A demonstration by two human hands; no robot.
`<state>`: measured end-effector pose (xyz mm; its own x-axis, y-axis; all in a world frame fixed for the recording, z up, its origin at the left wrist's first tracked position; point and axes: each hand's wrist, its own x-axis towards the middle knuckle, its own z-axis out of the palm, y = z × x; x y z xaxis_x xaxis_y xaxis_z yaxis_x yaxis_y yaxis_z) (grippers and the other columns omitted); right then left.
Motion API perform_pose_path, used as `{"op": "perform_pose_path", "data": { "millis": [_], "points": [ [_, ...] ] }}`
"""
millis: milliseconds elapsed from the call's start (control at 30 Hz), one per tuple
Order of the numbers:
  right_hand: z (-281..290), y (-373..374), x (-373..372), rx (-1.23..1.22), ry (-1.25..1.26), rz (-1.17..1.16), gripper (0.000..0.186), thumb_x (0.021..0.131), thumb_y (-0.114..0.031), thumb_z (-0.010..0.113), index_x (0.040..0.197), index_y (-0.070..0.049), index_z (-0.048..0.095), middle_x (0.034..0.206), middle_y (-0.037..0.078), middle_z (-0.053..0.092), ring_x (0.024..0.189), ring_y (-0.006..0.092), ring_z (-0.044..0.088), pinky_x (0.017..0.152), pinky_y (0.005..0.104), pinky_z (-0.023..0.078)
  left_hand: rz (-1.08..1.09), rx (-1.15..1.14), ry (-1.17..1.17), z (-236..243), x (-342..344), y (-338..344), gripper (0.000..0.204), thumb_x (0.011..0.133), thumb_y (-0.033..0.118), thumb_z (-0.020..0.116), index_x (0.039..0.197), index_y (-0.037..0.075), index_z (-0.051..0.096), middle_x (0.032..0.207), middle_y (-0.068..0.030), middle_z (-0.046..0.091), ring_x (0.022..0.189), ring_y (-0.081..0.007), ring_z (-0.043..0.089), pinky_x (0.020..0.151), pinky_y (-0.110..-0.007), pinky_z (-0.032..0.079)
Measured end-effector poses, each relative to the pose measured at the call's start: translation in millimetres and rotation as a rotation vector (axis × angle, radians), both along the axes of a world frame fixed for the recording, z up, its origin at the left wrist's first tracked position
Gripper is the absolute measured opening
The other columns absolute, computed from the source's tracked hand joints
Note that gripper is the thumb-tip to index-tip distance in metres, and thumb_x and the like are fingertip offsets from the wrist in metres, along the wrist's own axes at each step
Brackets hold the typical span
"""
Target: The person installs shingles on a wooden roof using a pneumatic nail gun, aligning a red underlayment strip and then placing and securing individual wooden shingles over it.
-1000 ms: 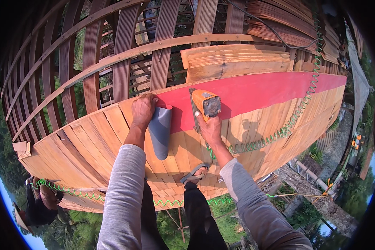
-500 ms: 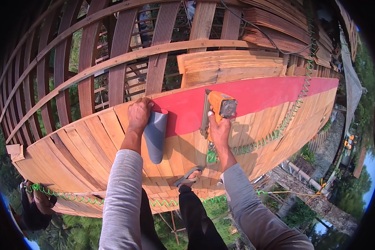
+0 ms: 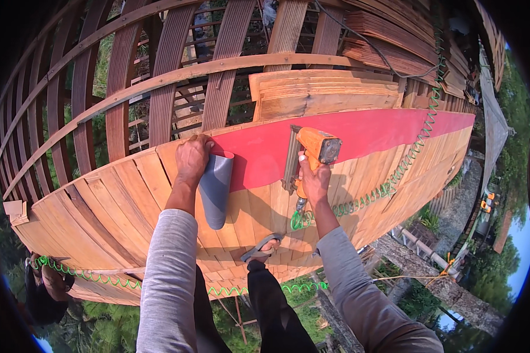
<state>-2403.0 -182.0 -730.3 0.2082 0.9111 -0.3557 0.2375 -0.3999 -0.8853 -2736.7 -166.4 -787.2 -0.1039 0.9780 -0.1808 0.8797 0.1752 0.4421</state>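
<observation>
A red sheet (image 3: 359, 133) lies along the upper edge of a curved wooden plank surface (image 3: 129, 194). Its left end curls into a roll (image 3: 215, 191) with a grey outer side. My left hand (image 3: 192, 157) is closed at the top of this roll, gripping the sheet's upper corner; the fingertips are partly hidden. My right hand (image 3: 315, 179) wraps round the handle of an orange pneumatic nail gun (image 3: 319, 145). The gun's long magazine (image 3: 291, 159) lies over the red sheet, nose toward its upper edge. A green coiled air hose (image 3: 303, 219) joins the handle's bottom.
Beyond the planks rises an open slatted wooden frame (image 3: 159, 97). Stacked boards (image 3: 327, 91) lie against the upper edge. The hose crosses the right side. My sandalled foot (image 3: 264, 250) stands on the planks, above greenery. Another person (image 3: 47, 288) is at the lower left.
The nail gun has tilted slightly and sits a little farther from my left hand. My left hand keeps its grip on the sheet. The whole view has shifted slightly.
</observation>
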Motion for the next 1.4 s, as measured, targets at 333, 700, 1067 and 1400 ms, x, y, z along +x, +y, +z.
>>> {"op": "perform_pose_path", "data": {
  "millis": [333,700,1067,1400],
  "points": [
    [2,21,19,0.108,-0.274,0.19,0.022,0.098,-0.011,0.071,0.118,-0.002,0.071,0.097,0.007,0.074,0.072,0.0151,0.064,0.07,0.0342,0.054,0.004,0.035,-0.036,-5,3,-1,0.024,0.095,0.032,0.07,0.105,0.011,0.076,0.101,-0.0135,0.076,0.091,-0.034,0.074,0.082,-0.046,0.057],
    [3,21,12,0.124,-0.294,0.241,0.02,0.096,-0.011,0.074,0.113,-0.001,0.071,0.08,0.005,0.069,0.064,0.0118,0.058,0.061,0.0311,0.047,0.02,0.042,-0.022,-4,0,-6,0.024,0.094,0.032,0.072,0.104,0.011,0.076,0.099,-0.0127,0.076,0.091,-0.0332,0.075,0.082,-0.046,0.058],
    [-13,-129,-84,-0.361,0.001,0.436,0.024,0.097,-0.009,0.071,0.12,-0.003,0.066,0.085,0.001,0.069,0.057,0.0075,0.055,0.05,0.0266,0.047,0.056,-0.021,-0.115,2,-21,-11,0.029,0.097,0.038,0.069,0.109,0.013,0.075,0.1,-0.0167,0.076,0.098,-0.0346,0.074,0.085,-0.047,0.057],
    [3,-165,-155,-0.433,0.124,0.483,0.018,0.096,-0.013,0.074,0.11,-0.001,0.073,0.075,0.003,0.067,0.06,0.0058,0.057,0.052,0.0261,0.048,0.914,0.012,-0.539,20,-46,-247,0.033,0.105,0.022,0.058,0.084,-0.004,0.057,0.071,-0.0198,0.058,0.063,-0.0339,0.057,0.064,-0.048,0.046]
  ]
}}
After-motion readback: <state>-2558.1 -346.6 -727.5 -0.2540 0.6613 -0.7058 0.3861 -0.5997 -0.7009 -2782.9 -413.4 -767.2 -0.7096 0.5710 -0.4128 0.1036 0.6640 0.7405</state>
